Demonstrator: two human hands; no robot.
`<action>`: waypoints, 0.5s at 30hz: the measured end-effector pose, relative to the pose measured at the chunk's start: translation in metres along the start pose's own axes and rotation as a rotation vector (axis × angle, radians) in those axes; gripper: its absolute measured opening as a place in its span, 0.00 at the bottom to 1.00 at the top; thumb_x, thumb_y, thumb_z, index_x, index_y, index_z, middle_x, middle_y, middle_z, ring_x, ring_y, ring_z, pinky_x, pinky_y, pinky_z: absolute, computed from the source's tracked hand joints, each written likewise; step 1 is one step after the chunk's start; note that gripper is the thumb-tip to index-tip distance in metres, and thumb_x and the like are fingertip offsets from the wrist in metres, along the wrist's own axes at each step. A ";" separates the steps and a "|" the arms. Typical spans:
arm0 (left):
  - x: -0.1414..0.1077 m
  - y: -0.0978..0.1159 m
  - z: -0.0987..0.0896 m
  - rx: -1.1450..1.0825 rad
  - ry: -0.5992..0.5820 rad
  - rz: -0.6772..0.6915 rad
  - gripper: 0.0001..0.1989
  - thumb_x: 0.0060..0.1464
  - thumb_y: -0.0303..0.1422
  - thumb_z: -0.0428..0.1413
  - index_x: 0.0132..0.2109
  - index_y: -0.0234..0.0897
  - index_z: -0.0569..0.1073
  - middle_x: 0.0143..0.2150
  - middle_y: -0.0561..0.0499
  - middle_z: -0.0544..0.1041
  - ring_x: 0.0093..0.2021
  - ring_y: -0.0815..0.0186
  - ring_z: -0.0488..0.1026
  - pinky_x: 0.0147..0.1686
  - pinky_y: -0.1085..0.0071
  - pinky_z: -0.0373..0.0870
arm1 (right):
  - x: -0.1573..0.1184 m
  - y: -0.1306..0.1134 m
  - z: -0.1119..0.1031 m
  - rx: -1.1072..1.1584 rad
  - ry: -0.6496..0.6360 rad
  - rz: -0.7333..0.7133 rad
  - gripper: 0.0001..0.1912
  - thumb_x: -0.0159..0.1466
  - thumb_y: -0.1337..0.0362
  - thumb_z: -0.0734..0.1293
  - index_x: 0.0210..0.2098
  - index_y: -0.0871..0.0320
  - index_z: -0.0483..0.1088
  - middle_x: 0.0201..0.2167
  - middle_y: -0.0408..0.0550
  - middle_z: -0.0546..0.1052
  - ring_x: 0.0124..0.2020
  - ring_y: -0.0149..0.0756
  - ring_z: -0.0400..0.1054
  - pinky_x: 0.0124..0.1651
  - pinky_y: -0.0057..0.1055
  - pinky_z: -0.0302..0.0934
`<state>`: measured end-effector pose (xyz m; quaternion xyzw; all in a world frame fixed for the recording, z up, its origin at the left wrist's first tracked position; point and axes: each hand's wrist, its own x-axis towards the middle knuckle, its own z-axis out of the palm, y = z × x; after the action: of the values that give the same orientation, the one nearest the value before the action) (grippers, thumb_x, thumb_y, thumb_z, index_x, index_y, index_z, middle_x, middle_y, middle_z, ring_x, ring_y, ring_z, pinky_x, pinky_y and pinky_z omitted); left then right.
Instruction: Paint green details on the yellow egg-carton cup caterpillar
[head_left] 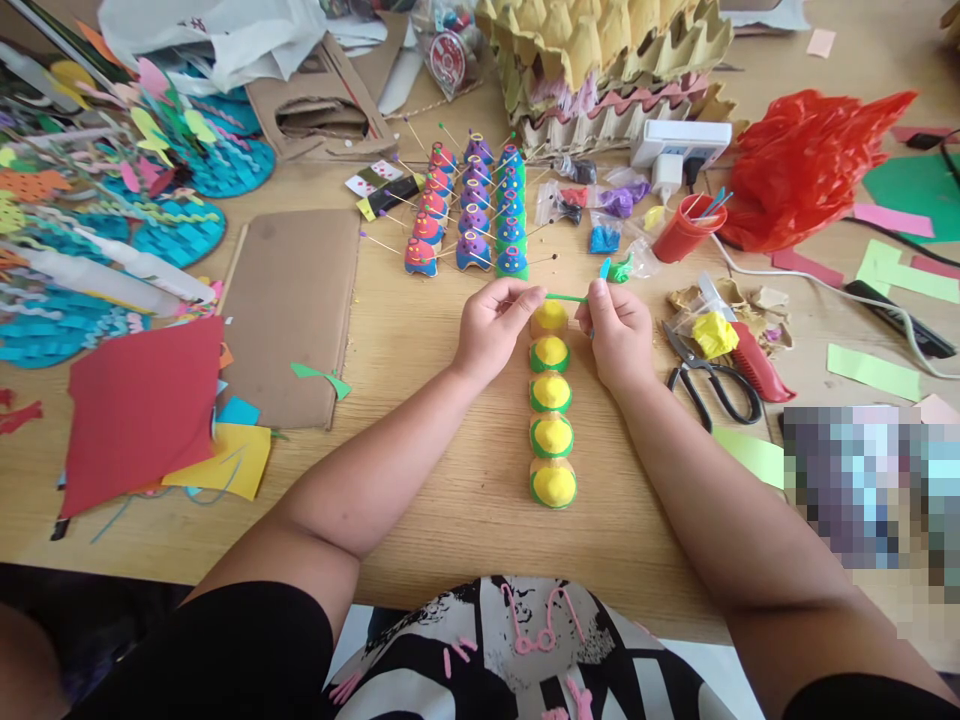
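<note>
Between my hands a thin green clay strip (pixel 564 297) is stretched level over the far end of an egg-carton strip. My left hand (pixel 495 328) pinches the strip's left end between thumb and forefinger. Its other end is at the fingertips of my right hand (pixel 621 332), which also grips a small blue plastic tool (pixel 604 268) pointing up. Below lies the egg-carton strip (pixel 551 394), a row of several cups with yellow clay tops. Green clay rings the bases of the nearer cups; the far cup's base shows bare brown, partly behind my fingers.
Three finished clay caterpillars (pixel 473 205) with pins stand beyond my hands. Bags of coloured clay (pixel 604 238), a red cup (pixel 688 228) and scissors (pixel 712 378) lie to the right. Cardboard (pixel 289 310) and red paper (pixel 142 410) lie left; stacked egg trays (pixel 600 60) stand behind.
</note>
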<state>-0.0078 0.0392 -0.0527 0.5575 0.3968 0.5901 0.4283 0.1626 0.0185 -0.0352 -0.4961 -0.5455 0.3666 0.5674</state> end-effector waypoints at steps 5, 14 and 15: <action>0.001 -0.002 0.001 -0.041 -0.013 0.019 0.22 0.54 0.55 0.70 0.43 0.42 0.84 0.41 0.51 0.86 0.40 0.67 0.82 0.44 0.69 0.77 | 0.002 0.007 0.002 0.138 0.025 0.020 0.30 0.62 0.33 0.72 0.29 0.53 0.70 0.23 0.38 0.66 0.25 0.28 0.58 0.31 0.29 0.57; 0.001 -0.004 -0.001 -0.028 -0.013 0.061 0.19 0.57 0.53 0.69 0.42 0.43 0.85 0.40 0.51 0.87 0.40 0.67 0.82 0.45 0.69 0.78 | 0.002 0.005 0.002 0.203 0.022 0.033 0.27 0.58 0.37 0.77 0.34 0.52 0.72 0.25 0.37 0.67 0.27 0.28 0.58 0.31 0.30 0.55; 0.001 -0.004 0.000 -0.041 -0.007 0.070 0.18 0.57 0.52 0.69 0.41 0.42 0.85 0.40 0.52 0.87 0.40 0.67 0.82 0.45 0.70 0.78 | 0.002 0.006 0.002 0.208 0.020 0.032 0.26 0.59 0.37 0.77 0.34 0.53 0.72 0.24 0.37 0.66 0.26 0.28 0.57 0.31 0.30 0.55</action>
<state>-0.0081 0.0415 -0.0558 0.5642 0.3634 0.6107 0.4204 0.1613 0.0224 -0.0401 -0.4467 -0.4911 0.4251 0.6152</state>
